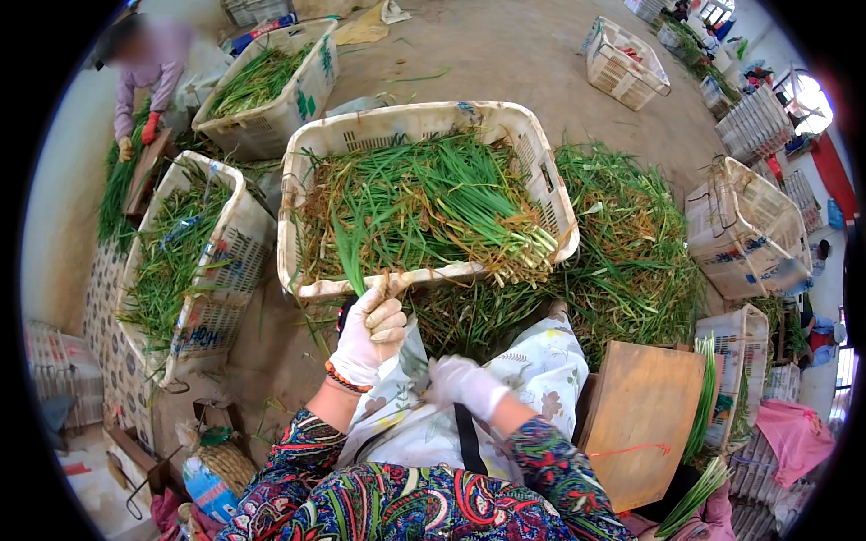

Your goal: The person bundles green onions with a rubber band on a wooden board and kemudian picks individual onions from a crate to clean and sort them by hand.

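My left hand point(368, 335), in a white glove, is closed around a few green chives point(347, 252). Their leaves run up over the near rim of a large white plastic crate point(433, 277), and brownish, withered bits show at the fingers. My right hand point(465, 383), also gloved, hovers over my patterned white apron point(541, 361); motion smears its fingers, so its grip is unclear. Inside the crate lie loose chives mixed with dry brown leaves. A neater bundle of chives point(478, 203) rests at the crate's right, its pale stem ends toward the near right corner.
Trimmed leaves point(631, 234) heap on the floor right of the crate. A wooden board point(640, 419) stands at my right, beside upright chives point(704, 401). More crates point(203, 261) stand left and right point(749, 234). At far left, a person in red gloves point(150, 128) handles greens.
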Demonstrator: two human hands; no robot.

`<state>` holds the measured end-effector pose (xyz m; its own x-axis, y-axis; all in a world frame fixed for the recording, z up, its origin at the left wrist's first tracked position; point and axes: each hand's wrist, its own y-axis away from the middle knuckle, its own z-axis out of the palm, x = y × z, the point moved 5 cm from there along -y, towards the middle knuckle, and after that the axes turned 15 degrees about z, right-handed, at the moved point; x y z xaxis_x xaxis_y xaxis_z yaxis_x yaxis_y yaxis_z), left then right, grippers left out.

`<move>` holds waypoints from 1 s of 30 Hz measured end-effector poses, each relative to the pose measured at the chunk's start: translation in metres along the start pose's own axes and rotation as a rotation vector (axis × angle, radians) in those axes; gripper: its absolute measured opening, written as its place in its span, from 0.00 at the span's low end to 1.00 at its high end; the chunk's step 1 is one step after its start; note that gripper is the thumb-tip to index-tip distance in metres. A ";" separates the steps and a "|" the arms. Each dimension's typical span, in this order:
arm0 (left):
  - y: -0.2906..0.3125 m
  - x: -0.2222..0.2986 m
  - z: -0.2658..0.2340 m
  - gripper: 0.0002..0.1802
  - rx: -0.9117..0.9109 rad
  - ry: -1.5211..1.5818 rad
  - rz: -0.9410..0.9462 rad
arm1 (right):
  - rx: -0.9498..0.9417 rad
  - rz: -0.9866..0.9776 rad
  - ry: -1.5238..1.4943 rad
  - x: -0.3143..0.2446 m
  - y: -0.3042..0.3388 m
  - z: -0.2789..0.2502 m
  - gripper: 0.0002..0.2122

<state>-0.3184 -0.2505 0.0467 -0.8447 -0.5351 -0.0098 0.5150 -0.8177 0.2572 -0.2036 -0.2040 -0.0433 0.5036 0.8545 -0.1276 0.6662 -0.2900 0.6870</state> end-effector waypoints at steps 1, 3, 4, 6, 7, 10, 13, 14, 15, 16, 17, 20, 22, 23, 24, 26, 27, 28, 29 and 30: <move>-0.002 0.005 -0.003 0.20 -0.017 0.030 -0.005 | 0.143 0.003 0.025 0.012 0.013 -0.043 0.15; -0.004 0.006 -0.008 0.19 0.011 0.008 0.011 | 0.344 0.172 -0.215 0.057 0.016 -0.123 0.15; -0.006 0.003 -0.013 0.20 0.034 -0.016 0.007 | 0.588 0.247 -0.270 0.086 0.020 -0.154 0.15; -0.012 -0.009 -0.017 0.19 -0.047 0.048 -0.087 | 0.957 0.382 -0.188 0.135 0.021 -0.189 0.15; -0.012 -0.013 -0.016 0.19 -0.040 0.049 -0.093 | 1.071 0.441 -0.057 0.150 0.007 -0.193 0.15; -0.010 -0.021 -0.006 0.19 -0.034 0.177 -0.145 | 0.675 0.556 0.128 0.153 -0.025 -0.190 0.19; -0.007 -0.024 -0.003 0.19 -0.014 0.145 -0.149 | 0.562 0.584 0.226 0.158 -0.036 -0.189 0.16; -0.008 -0.025 -0.004 0.21 -0.015 0.144 -0.151 | 0.587 0.577 0.254 0.161 -0.037 -0.191 0.15; -0.005 -0.022 -0.006 0.21 -0.002 0.106 -0.137 | 0.608 0.559 0.283 0.159 -0.040 -0.190 0.14; -0.002 -0.021 -0.008 0.21 0.017 0.071 -0.125 | 0.736 0.506 0.272 0.145 -0.022 -0.198 0.10; 0.000 -0.020 -0.010 0.22 0.036 0.035 -0.114 | 0.852 0.440 0.168 0.132 -0.002 -0.205 0.10; 0.003 -0.024 -0.024 0.23 0.042 -0.119 -0.145 | 1.104 0.256 -0.218 0.098 0.061 -0.204 0.10; 0.000 -0.040 -0.031 0.25 0.053 -0.304 -0.168 | 1.074 0.232 -0.415 0.090 0.082 -0.169 0.12; -0.002 -0.049 -0.038 0.25 0.036 -0.278 -0.237 | 0.995 0.233 -0.442 0.082 0.084 -0.145 0.13; -0.004 -0.056 -0.047 0.25 0.109 -0.367 -0.241 | 0.894 0.236 -0.520 0.074 0.082 -0.118 0.13; -0.006 -0.070 -0.054 0.22 0.143 -0.503 -0.247 | 0.695 0.257 -0.710 0.068 0.062 -0.046 0.13; -0.004 -0.073 -0.053 0.19 0.133 -0.558 -0.257 | 0.594 0.268 -0.821 0.070 0.046 -0.016 0.12; -0.001 -0.069 -0.060 0.18 0.145 -0.622 -0.253 | 0.529 0.295 -0.780 0.056 0.056 -0.018 0.12; 0.001 -0.065 -0.067 0.16 0.156 -0.686 -0.250 | 0.466 0.321 -0.738 0.044 0.068 -0.021 0.12; -0.001 -0.072 -0.065 0.15 0.129 -0.741 -0.257 | 0.538 0.229 -0.999 0.063 0.032 0.024 0.12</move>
<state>-0.2489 -0.2247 -0.0159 -0.8349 -0.0156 0.5501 0.3085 -0.8410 0.4444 -0.1371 -0.1696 -0.0463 0.6931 0.1063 -0.7129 0.5301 -0.7454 0.4042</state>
